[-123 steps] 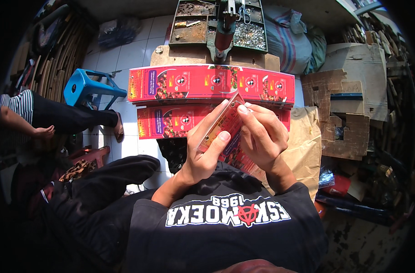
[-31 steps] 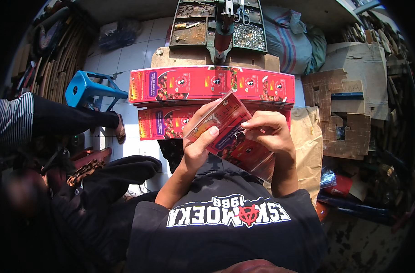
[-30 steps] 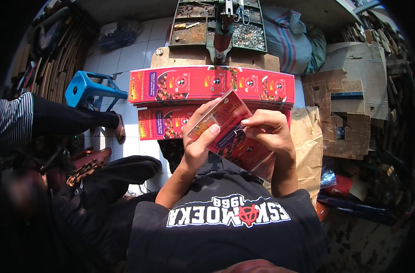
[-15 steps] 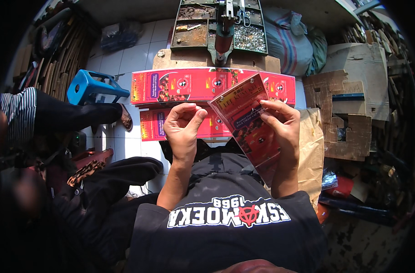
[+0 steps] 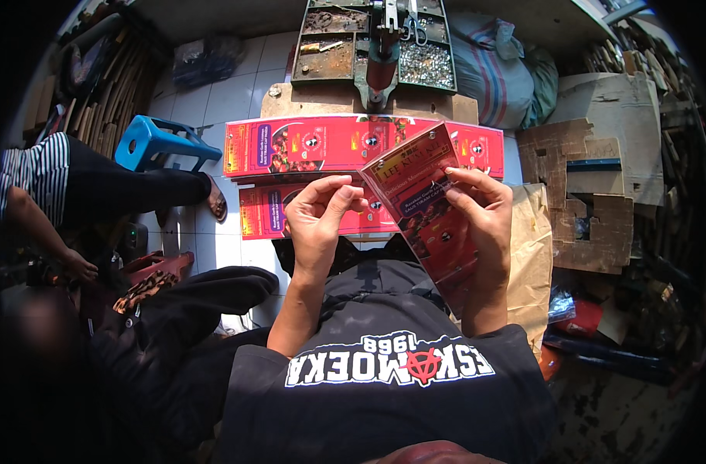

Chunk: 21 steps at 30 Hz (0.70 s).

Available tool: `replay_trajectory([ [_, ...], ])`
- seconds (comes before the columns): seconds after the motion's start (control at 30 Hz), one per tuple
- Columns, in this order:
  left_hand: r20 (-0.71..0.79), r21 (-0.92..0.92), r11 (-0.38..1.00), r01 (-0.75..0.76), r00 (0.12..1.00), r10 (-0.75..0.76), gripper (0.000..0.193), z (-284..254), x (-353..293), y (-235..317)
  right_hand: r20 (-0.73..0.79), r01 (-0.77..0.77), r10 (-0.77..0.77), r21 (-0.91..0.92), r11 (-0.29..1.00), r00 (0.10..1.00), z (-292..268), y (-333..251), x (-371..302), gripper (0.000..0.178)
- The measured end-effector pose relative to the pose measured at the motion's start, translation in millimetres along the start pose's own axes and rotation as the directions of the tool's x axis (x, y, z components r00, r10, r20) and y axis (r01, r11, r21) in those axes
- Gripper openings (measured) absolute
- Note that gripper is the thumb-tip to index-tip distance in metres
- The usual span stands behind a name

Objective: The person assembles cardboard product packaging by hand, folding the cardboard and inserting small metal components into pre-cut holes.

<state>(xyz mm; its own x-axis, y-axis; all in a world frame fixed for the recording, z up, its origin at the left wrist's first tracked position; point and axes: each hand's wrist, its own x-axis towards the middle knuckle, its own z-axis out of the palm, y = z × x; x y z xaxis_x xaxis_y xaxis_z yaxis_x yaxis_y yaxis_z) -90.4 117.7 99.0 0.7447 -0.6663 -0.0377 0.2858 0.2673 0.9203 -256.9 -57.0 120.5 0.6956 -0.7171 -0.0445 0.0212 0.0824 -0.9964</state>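
Observation:
My right hand (image 5: 486, 213) pinches a long red printed strip (image 5: 426, 205), glossy and tilted, by its right edge. A small round metal-looking spot sits near each top corner of the strip. My left hand (image 5: 316, 224) is raised just left of it, apart from it, with thumb and fingers curled into a pinch. Whatever is between those fingertips, if anything, is too small to make out. Beyond my hands lie red printed strips (image 5: 330, 147) of the same kind in a row. A second row of red strips (image 5: 260, 213) lies nearer, partly behind my left hand.
Past the strips stands a hand press (image 5: 381, 69) with a compartment tray (image 5: 330, 68) of small metal bits and scissors (image 5: 415, 29). A blue stool (image 5: 142, 143) and a person's leg (image 5: 129, 185) are at left. Cardboard (image 5: 600, 193), brown paper (image 5: 529, 263) and a sack (image 5: 488, 85) lie right.
My left hand's fingers have shifted slightly to the right. The strip in my right hand has tipped a little. At left, the other person's arm and hand have come into view.

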Motion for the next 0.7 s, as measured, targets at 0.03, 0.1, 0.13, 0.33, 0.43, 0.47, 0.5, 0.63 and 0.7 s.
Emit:
replay_trajectory([
  [0.03, 0.036, -0.033, 0.999, 0.021, 0.999, -0.020, 0.025, -5.8, 0.6, -0.8, 0.004, 0.000, 0.000, -0.001, 1.000, 1.000, -0.4, -0.1, 0.1, 0.032],
  [0.1, 0.136, -0.024, 0.999, -0.023, 0.990, 0.026, 0.050, -12.6, 2.8, -5.2, 0.011, -0.001, 0.001, -0.001, 1.000, 1.000, 0.3, -0.8, 0.0, 0.032],
  [0.13, 0.120, -0.017, 0.999, -0.040, 0.992, 0.042, 0.049, -10.8, 3.1, -7.9, 0.013, -0.002, 0.002, 0.001, 1.000, 1.000, 1.1, -1.7, -0.4, 0.032],
  [0.33, 0.138, 0.005, 0.997, -0.074, 0.988, 0.072, 0.036, 10.0, 1.0, -1.8, 0.049, -0.009, 0.008, 0.020, 1.000, 0.999, 8.7, -5.6, -2.1, 0.031],
  [0.43, 0.105, 0.029, 0.996, -0.087, 0.991, 0.084, 0.034, 11.6, -0.2, -1.7, 0.072, 0.001, -0.002, 0.014, 1.000, 0.997, 8.3, -5.0, -2.5, 0.031],
  [0.47, 0.099, 0.042, 0.994, -0.097, 0.991, 0.092, 0.034, 11.4, -0.3, -2.2, 0.081, 0.004, -0.006, 0.014, 1.000, 0.997, 8.2, -4.6, -2.6, 0.030],
  [0.5, 0.093, 0.041, 0.993, -0.113, 0.990, 0.109, 0.033, 13.2, -0.8, -1.4, 0.081, 0.006, -0.007, 0.019, 1.000, 0.997, 8.9, -5.3, -2.9, 0.030],
  [0.63, 0.065, 0.061, 0.986, -0.155, 0.986, 0.151, 0.029, 17.4, -3.8, 1.4, 0.087, 0.009, -0.011, 0.017, 1.000, 0.996, 11.9, -6.4, -4.0, 0.031],
  [0.7, 0.035, 0.080, 0.983, -0.166, 0.986, 0.164, 0.027, 17.6, -3.9, 0.6, 0.088, 0.012, -0.014, 0.017, 1.000, 0.996, 13.2, -6.0, -3.6, 0.031],
])
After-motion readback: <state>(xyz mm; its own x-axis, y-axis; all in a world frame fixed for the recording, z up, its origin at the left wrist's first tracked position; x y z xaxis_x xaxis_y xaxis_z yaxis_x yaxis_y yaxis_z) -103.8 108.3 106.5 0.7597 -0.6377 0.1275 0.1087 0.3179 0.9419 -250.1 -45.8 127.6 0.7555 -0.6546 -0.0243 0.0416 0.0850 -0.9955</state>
